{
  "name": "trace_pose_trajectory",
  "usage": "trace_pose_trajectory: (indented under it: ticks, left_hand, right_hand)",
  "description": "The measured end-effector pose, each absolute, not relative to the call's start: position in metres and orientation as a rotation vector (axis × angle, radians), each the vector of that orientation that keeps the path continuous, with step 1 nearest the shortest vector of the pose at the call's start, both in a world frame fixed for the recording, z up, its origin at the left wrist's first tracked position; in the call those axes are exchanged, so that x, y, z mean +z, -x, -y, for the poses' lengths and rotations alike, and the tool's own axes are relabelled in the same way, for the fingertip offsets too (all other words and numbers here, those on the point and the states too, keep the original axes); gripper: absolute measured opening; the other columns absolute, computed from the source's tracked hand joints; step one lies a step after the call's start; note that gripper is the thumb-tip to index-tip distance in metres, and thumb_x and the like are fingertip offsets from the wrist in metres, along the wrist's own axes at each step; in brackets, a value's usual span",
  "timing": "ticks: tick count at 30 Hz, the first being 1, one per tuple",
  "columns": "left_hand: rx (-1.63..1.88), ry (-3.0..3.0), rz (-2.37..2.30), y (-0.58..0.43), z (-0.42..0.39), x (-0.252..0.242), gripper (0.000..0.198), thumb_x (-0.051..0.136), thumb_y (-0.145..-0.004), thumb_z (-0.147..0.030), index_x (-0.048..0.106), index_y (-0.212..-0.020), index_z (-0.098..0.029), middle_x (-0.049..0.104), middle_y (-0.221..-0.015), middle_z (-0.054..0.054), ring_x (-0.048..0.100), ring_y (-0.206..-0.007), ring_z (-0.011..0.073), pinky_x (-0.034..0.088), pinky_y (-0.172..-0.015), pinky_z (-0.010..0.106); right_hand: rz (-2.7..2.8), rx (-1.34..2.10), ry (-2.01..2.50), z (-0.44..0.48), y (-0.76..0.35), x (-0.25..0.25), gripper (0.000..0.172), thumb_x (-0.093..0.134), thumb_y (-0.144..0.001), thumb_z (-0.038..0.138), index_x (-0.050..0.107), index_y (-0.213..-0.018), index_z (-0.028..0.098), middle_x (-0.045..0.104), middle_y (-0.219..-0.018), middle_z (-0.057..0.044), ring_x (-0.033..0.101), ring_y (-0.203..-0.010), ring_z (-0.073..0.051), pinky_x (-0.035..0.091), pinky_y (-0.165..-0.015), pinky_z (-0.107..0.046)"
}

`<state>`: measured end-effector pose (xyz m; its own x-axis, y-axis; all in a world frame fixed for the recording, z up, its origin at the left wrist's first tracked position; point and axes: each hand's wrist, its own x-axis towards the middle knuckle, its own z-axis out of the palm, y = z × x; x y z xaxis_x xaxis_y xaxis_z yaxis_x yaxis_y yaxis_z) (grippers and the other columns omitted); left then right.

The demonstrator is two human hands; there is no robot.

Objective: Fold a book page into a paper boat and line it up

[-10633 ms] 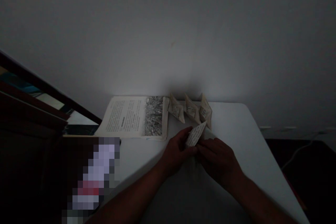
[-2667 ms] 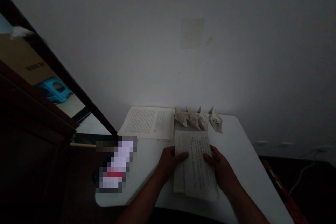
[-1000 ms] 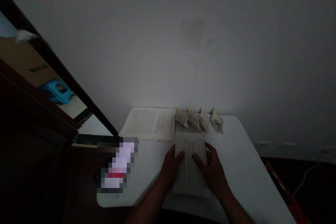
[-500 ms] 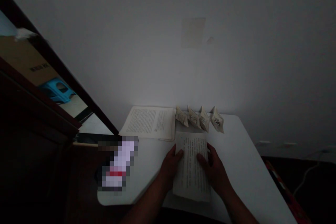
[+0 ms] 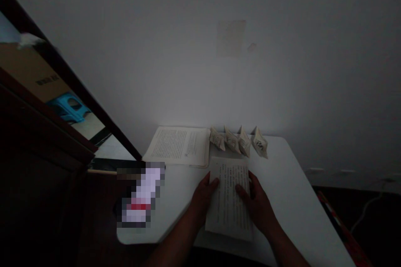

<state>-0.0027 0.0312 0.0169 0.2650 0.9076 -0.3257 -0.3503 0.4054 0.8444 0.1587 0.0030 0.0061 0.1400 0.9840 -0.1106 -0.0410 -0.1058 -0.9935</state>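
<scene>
A printed sheet of paper is held upright lengthwise above the near part of the white table. My left hand grips its left edge, thumb on the front and fingers behind. On the right edge, my right hand pinches the same sheet, its thumb lying over the print. Beyond the sheet, several folded paper boats stand in a row by the wall. To their left lies a stack of printed pages. The fingers behind the sheet are partly hidden.
A phone-like thing, blurred out, lies at the table's left edge. A dark-framed mirror or opening leans at the left, showing a cardboard box and a blue plastic stool. The wall rises behind the table. A cable hangs at right.
Both hands keep hold of the sheet in nearly the same place. The sheet's top right edge has shifted very slightly to the right.
</scene>
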Motion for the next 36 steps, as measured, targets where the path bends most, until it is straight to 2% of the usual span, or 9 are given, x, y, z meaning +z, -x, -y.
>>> trace_pose_trajectory:
  ticks: [8, 24, 33, 36]
  left_hand:
    - [0.962, -0.67, -0.851, 0.0019, -0.0312, 0.0135, 0.043, 0.064, -0.073, -0.035, 0.057, -0.112, -0.018, 0.068, -0.1, 0.009, 0.065, -0.087, 0.025, 0.049, -0.081, 0.038]
    - [0.972, -0.654, -0.871, 0.0018, -0.0306, 0.0139, 0.044, 0.064, -0.073, -0.032, 0.055, -0.114, -0.016, 0.068, -0.1, 0.011, 0.065, -0.088, 0.026, 0.049, -0.08, 0.038]
    - [0.967, -0.639, -0.867, 0.0014, -0.0316, 0.0129, 0.044, 0.065, -0.073, -0.033, 0.056, -0.113, -0.016, 0.068, -0.1, 0.01, 0.066, -0.082, 0.0245, 0.05, -0.076, 0.036]
    - [0.966, -0.647, -0.866, 0.0014, -0.0312, 0.0123, 0.043, 0.064, -0.074, -0.033, 0.056, -0.113, -0.016, 0.069, -0.098, 0.01, 0.066, -0.082, 0.024, 0.05, -0.075, 0.035]
  right_hand:
    - [1.089, 1.174, 1.374, -0.0023, -0.1596, 0.0075, 0.06, 0.058, -0.079, 0.044, 0.034, -0.13, 0.02, 0.059, -0.118, -0.012, 0.058, -0.106, -0.025, 0.046, -0.09, -0.041]
    - [1.094, 1.128, 1.389, -0.0046, -0.1605, 0.0008, 0.059, 0.06, -0.077, 0.044, 0.038, -0.127, 0.021, 0.059, -0.118, -0.012, 0.058, -0.108, -0.028, 0.048, -0.089, -0.046]
    - [1.085, 1.115, 1.412, -0.0033, -0.1594, 0.0048, 0.06, 0.059, -0.077, 0.044, 0.038, -0.128, 0.02, 0.063, -0.112, -0.012, 0.062, -0.099, -0.028, 0.051, -0.084, -0.046]
    - [1.093, 1.107, 1.399, -0.0027, -0.159, 0.0064, 0.059, 0.059, -0.077, 0.043, 0.038, -0.128, 0.02, 0.062, -0.113, -0.012, 0.061, -0.101, -0.028, 0.05, -0.086, -0.045]
